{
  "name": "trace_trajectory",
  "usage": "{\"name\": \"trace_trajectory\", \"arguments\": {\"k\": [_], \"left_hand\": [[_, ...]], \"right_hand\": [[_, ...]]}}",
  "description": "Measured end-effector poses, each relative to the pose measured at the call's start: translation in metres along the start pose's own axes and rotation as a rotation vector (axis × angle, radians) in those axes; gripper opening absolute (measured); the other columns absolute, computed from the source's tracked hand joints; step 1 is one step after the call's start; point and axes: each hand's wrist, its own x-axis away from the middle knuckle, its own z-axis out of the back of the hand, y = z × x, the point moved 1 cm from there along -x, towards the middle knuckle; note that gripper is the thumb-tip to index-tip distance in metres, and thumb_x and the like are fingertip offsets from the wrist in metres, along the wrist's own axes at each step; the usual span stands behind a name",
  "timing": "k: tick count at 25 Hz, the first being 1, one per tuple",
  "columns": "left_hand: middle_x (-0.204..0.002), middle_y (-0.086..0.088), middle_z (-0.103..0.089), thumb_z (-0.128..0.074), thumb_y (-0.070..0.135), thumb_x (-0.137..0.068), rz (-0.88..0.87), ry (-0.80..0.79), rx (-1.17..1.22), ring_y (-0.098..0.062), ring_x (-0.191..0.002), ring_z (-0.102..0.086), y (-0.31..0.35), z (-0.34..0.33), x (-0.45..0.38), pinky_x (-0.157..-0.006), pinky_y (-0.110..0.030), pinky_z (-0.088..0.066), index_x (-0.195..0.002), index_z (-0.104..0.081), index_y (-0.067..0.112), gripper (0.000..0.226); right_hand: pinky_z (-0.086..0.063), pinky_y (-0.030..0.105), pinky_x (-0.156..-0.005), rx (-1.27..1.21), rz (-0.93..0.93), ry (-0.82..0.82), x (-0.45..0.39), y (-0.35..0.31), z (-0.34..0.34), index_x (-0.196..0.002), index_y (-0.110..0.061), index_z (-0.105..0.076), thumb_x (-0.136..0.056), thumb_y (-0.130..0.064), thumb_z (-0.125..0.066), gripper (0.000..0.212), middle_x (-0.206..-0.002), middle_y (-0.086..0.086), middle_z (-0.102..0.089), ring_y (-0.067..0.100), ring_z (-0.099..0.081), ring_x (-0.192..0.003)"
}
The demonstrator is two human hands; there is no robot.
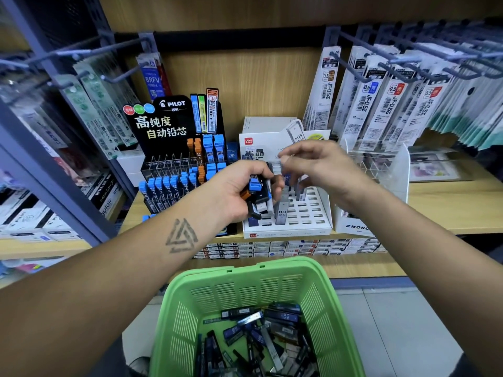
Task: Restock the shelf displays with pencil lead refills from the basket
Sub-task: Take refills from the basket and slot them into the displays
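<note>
My left hand (236, 193) grips a bundle of lead refill cases (258, 195), some with blue or orange caps, above the white slotted display (307, 210). My right hand (318, 167) pinches the top of one clear grey case (277, 167) just over that display. A grey HB 0.5 case (281, 213) stands in one of its slots. To the left, the black Pilot display (174, 170) holds rows of blue-capped and orange-capped refills. The green basket (245, 289) below holds several loose refill cases (261, 341).
Hanging refill packs (386, 104) on pegs fill the upper right, more packs (103, 104) hang at upper left. A clear acrylic stand (381, 164) and a white Mono box (353, 224) sit to the right on the wooden shelf (449, 208). Stacked small boxes (285, 247) line the shelf below.
</note>
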Motion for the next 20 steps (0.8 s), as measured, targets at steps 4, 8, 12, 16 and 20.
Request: {"name": "trace_trajectory", "arguments": {"k": [4, 8, 12, 16, 20], "left_hand": [[-0.084, -0.018, -0.066, -0.049, -0.003, -0.084, -0.005, -0.010, 0.027, -0.027, -0.067, -0.065, 0.000, -0.002, 0.000, -0.066, -0.036, -0.061, -0.097, -0.062, -0.002, 0.018], [-0.099, -0.018, -0.073, -0.044, -0.002, -0.087, -0.010, -0.008, 0.086, -0.027, -0.087, -0.070, -0.001, 0.001, 0.001, -0.089, -0.045, -0.055, -0.113, -0.062, -0.002, 0.032], [-0.114, -0.023, -0.070, -0.043, -0.003, -0.088, -0.019, 0.018, 0.157, -0.026, -0.091, -0.073, -0.001, 0.005, 0.001, -0.080, -0.045, -0.059, -0.124, -0.060, -0.009, 0.040], [-0.108, -0.025, -0.072, -0.045, -0.003, -0.086, -0.042, 0.015, 0.132, -0.029, -0.088, -0.074, 0.001, 0.004, 0.003, -0.080, -0.042, -0.061, -0.113, -0.064, -0.011, 0.034], [-0.100, -0.026, -0.073, -0.043, -0.006, -0.086, -0.089, 0.008, 0.129, -0.032, -0.091, -0.074, 0.003, 0.002, 0.007, -0.080, -0.041, -0.061, -0.092, -0.064, -0.007, 0.021]], "right_hand": [[-0.051, 0.027, -0.058, -0.018, -0.060, -0.189, 0.014, -0.009, -0.012, -0.110, -0.008, -0.064, -0.078, -0.019, -0.082, 0.039, -0.087, 0.009, -0.067, 0.020, -0.065, -0.070], [-0.062, 0.036, -0.072, -0.242, -0.269, -0.300, 0.016, -0.009, -0.015, -0.124, -0.004, -0.054, -0.067, -0.008, -0.082, 0.064, -0.087, 0.010, -0.067, 0.026, -0.070, -0.082], [-0.063, 0.037, -0.069, -0.337, -0.316, -0.354, 0.018, -0.011, -0.018, -0.131, 0.000, -0.046, -0.069, 0.014, -0.074, 0.069, -0.104, 0.025, -0.054, 0.037, -0.061, -0.097], [-0.062, 0.045, -0.078, -0.242, -0.299, -0.373, 0.017, -0.011, -0.013, -0.131, -0.004, -0.048, -0.075, 0.029, -0.063, 0.067, -0.101, 0.031, -0.065, 0.042, -0.068, -0.094], [-0.058, 0.050, -0.088, -0.203, -0.268, -0.346, 0.017, -0.010, -0.007, -0.129, -0.004, -0.056, -0.077, 0.029, -0.060, 0.062, -0.103, 0.028, -0.071, 0.038, -0.072, -0.091]]}}
